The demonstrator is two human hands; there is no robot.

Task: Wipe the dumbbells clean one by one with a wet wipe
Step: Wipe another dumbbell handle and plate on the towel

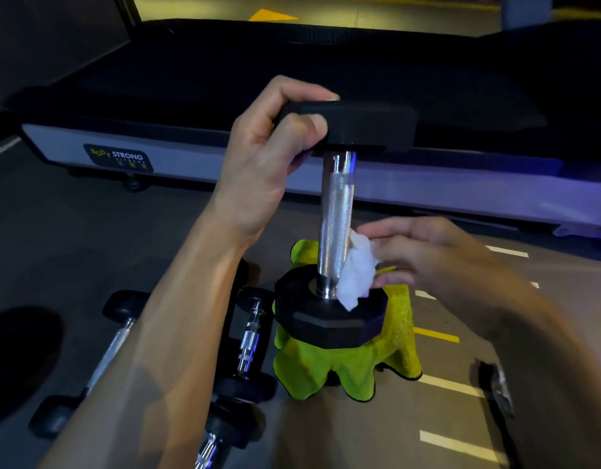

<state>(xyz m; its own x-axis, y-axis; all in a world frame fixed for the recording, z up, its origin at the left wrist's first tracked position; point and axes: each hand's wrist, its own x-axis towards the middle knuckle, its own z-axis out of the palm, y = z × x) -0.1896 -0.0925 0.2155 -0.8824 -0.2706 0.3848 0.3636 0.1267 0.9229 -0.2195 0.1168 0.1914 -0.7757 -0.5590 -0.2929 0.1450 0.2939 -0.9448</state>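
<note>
A dumbbell with black angular rubber heads and a knurled chrome handle [336, 218] stands upright on end, its lower head resting on a bright lime-green microfibre cloth [346, 367] that is draped over something hidden beneath it on the grey gym floor [123, 238]. The left hand [265, 157] grips the upper head from its left side, thumb on top and fingers [306, 126] curled round the edge, holding the dumbbell vertical. The right hand [438, 262] presses a crumpled white wet wipe [356, 275] against the right side of the handle, low down where the chrome shaft meets the lower head; its fingers are lightly closed on the wipe, whose bottom corner touches the top face of that head.

To the left of the green cloth, partly behind the left forearm, several smaller black-headed dumbbells with chrome handles [248, 336] lie on the floor, close together. Yellow and white painted lines [451, 384] mark the floor to the right of the cloth. Beyond the upright dumbbell runs a long, low piece of gym equipment with a black top and a pale grey side [190, 154], bearing a dark label reading "BODY STRONG" [118, 158]. A blurred dark object [495, 387] lies at the right, below the right forearm; what it is cannot be told.
</note>
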